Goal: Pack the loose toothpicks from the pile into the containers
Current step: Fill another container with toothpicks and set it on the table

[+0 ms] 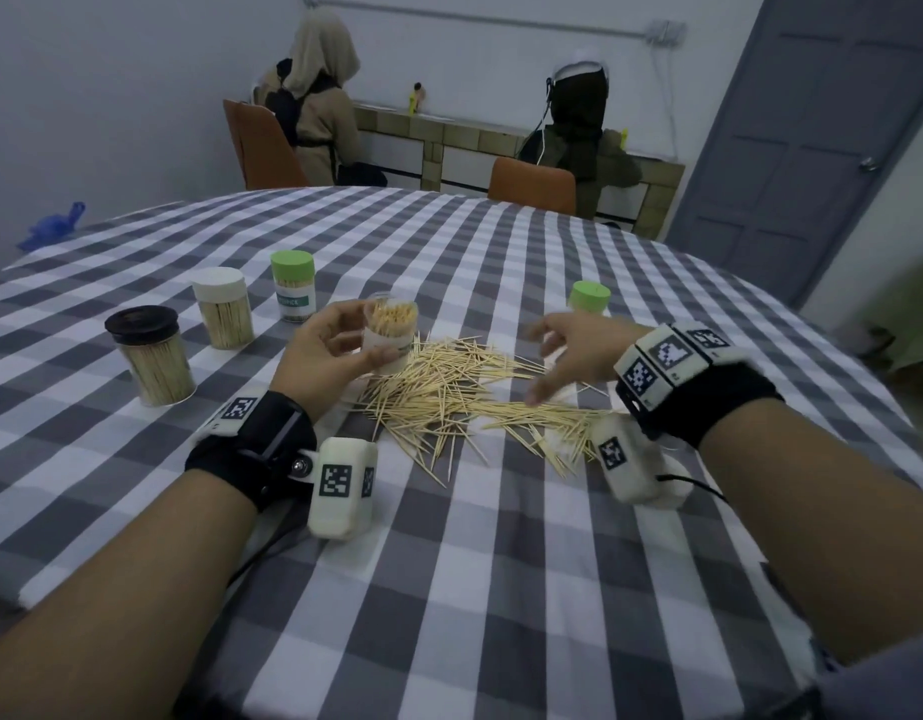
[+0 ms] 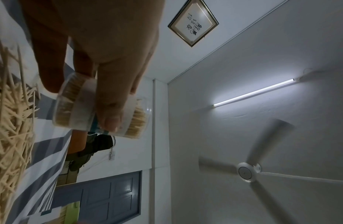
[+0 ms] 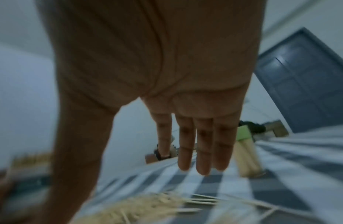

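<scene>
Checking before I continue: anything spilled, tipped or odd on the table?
Only the expected loose toothpick pile spread over the checked cloth. The left hand holds an open, tilted container; the capped containers stand upright.

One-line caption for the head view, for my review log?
Left hand holds an open jar of toothpicks above the pile; right hand hovers open.

On my feed, a grey-and-white checked cloth covers the bench under pale tan toothpicks; containers wear a black lid, a white lid and green lids.
</scene>
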